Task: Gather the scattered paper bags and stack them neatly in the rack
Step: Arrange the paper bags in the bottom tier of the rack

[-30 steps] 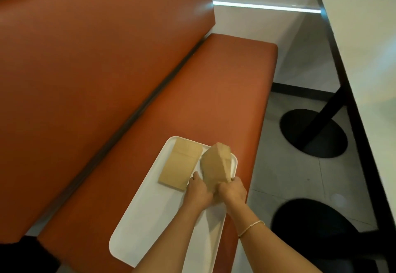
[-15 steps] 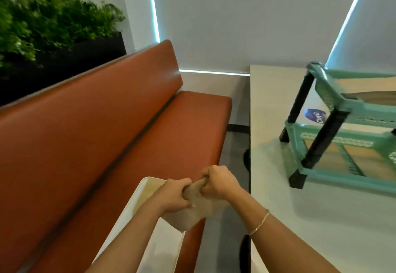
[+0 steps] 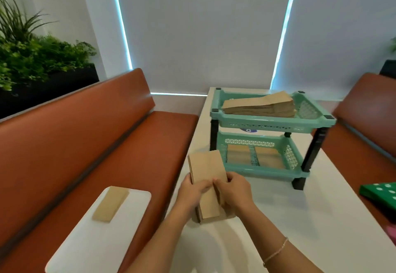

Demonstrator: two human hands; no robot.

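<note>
Benches come first, for they are the biggest things. One orange bench (image 3: 90, 144) runs along the left side, from near to far. A second bench (image 3: 368, 109) is on the right. Green plants (image 3: 32, 58) grow behind the left bench, far off.

Between the benches is a white table (image 3: 300, 219). On its far part stands a green rack (image 3: 270, 122) with two shelves and black legs. The top shelf holds a stack (image 3: 260, 106) of brown paper bags, lying flat. The low shelf holds more flat bags (image 3: 255, 158), side by side.

On the left bench lies a white tray (image 3: 85, 247), near us. One flat bag (image 3: 110, 203) rests on the far part of the tray.

A green box (image 3: 380, 192) with white dots sits at the right edge of the table. Something pink shows at the right edge too, but I cannot tell what it is.

Two bare arms reach out from the near side. Both hands hold one folded brown bag (image 3: 206, 169) over the table's left edge, just in front of the rack. The left hand (image 3: 192, 193) grips the bag's left side with curled fingers. The right hand (image 3: 234, 191) grips its right side, and the thumbs meet on the front. The bag stands up tall, with its top a bit past the hands. It is not touching the rack. A thin bracelet (image 3: 276, 253) is on the right wrist.
</note>
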